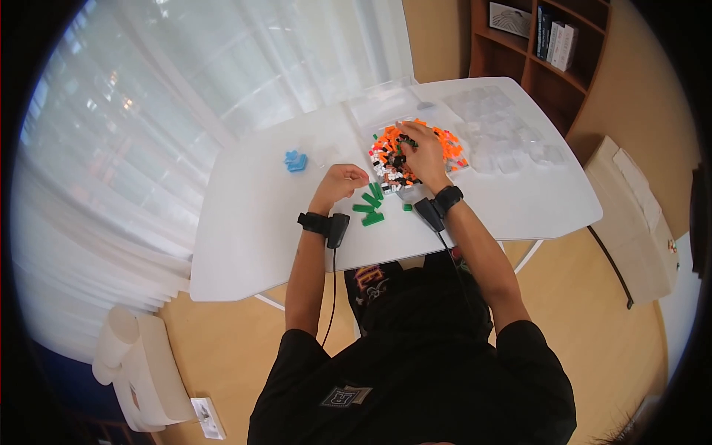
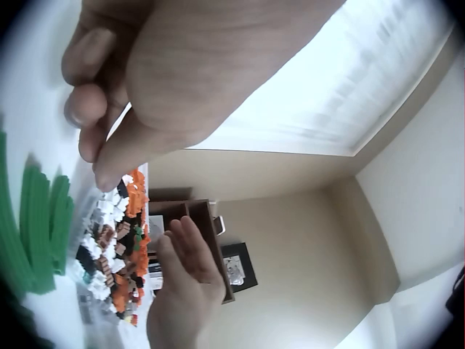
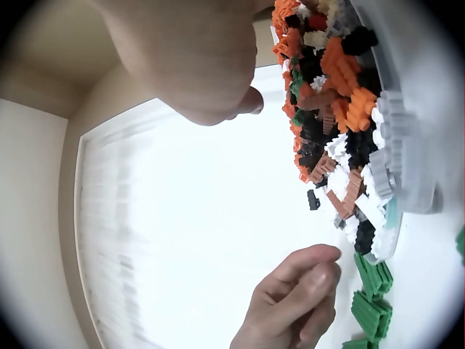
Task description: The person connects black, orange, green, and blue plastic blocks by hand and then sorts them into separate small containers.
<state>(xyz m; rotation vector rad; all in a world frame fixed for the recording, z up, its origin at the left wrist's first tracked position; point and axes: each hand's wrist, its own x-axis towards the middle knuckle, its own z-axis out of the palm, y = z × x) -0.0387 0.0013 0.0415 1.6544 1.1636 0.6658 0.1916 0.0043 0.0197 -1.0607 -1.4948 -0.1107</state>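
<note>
My right hand (image 1: 426, 154) is over a pile of small toy building bricks (image 1: 389, 159) in a clear plastic container (image 3: 418, 178). Its fingers look fairly straight in the left wrist view, with no brick visible between them. Orange, white, black and brown bricks fill most of the pile, with a few green ones. To the left of the container, my left hand (image 1: 343, 182) hovers above the table with fingers loosely curled and fingertips close to the thumb; nothing shows in it. Several joined green brick pieces (image 1: 373, 218) lie just beside it, between the hand and the container.
A light blue brick cluster (image 1: 295, 161) lies on the white table (image 1: 252, 222) at the left. One small green brick (image 1: 407, 208) sits near the right wrist. Clear plastic trays (image 1: 497, 130) cover the right back. Behind stand a curtain (image 1: 297, 59) and a bookshelf (image 1: 504, 44).
</note>
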